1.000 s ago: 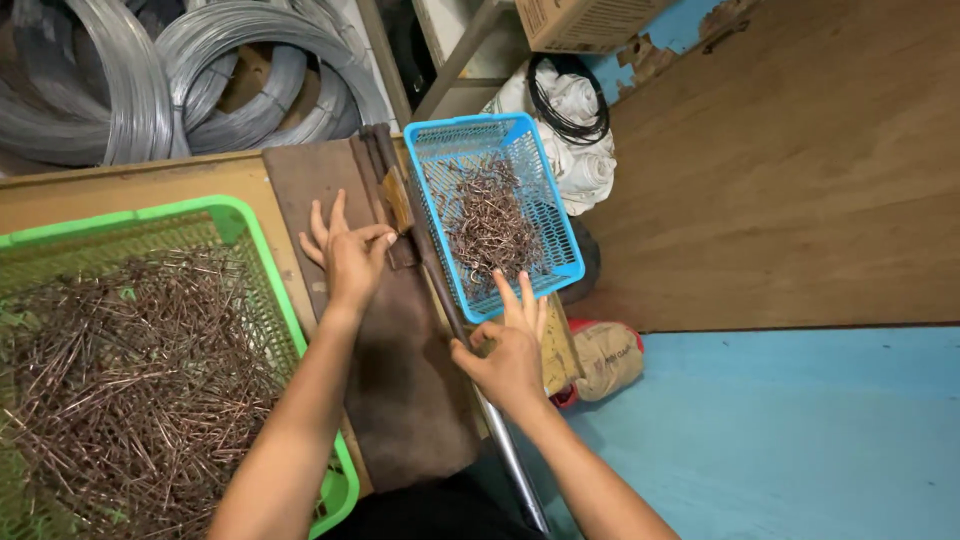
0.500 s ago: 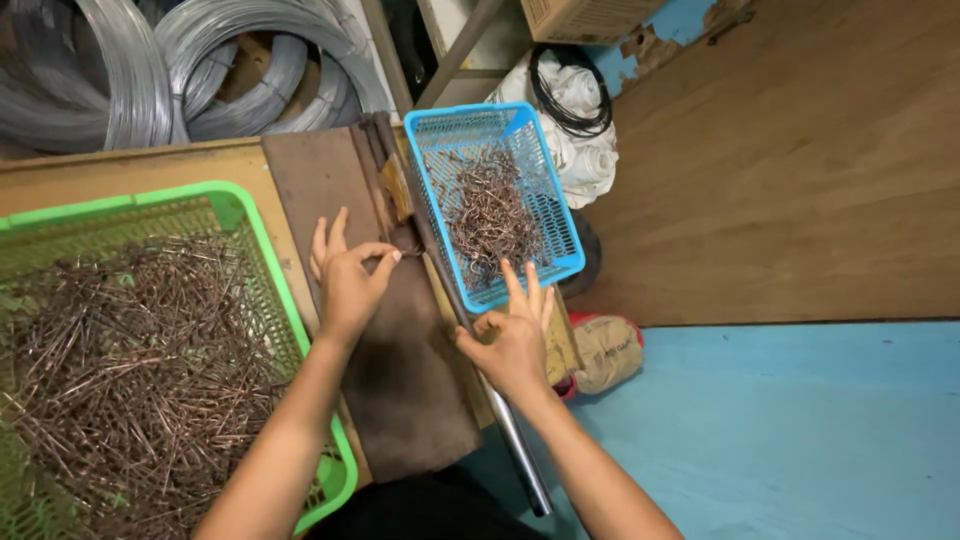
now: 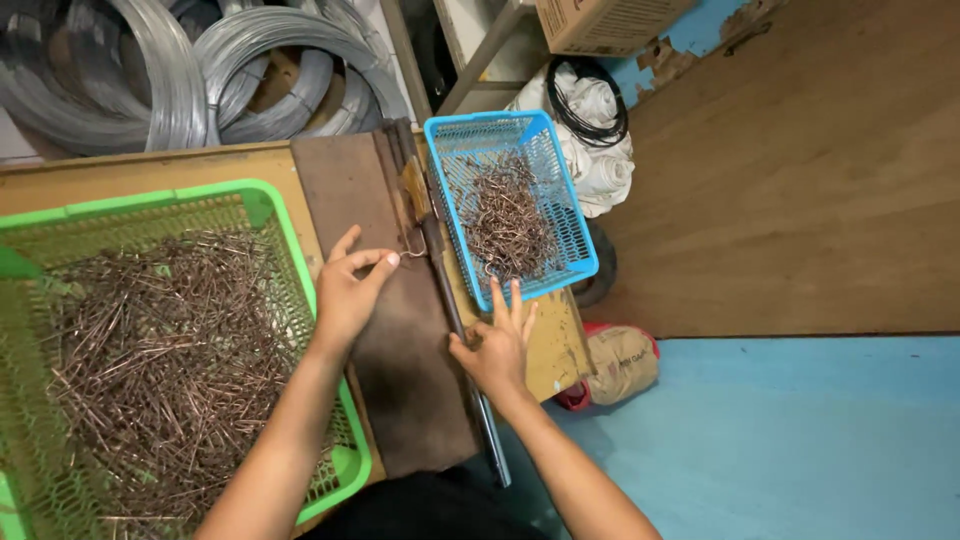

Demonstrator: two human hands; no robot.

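My left hand [image 3: 350,290] pinches a short bent copper wire piece [image 3: 412,254] at the bending jig on the dark metal plate [image 3: 400,380]. The wire's hooked end lies against the jig's long lever bar [image 3: 470,380]. My right hand [image 3: 497,345] rests on that lever bar, fingers spread, just below the blue basket [image 3: 575,235] that holds several bent wire hooks [image 3: 505,220]. To the left, a green basket [image 3: 290,240] is full of straight copper wire pieces [image 3: 150,360].
Coils of silver wire [image 3: 180,70] lie behind the wooden bench [image 3: 150,170]. A white bundle with a black cable [image 3: 590,110] and a tan sack [image 3: 620,360] sit on the floor to the right. A cardboard box [image 3: 600,20] stands at the top.
My left hand has brought a wire piece to the jig and now holds it there. My right hand has come down onto the lever bar.
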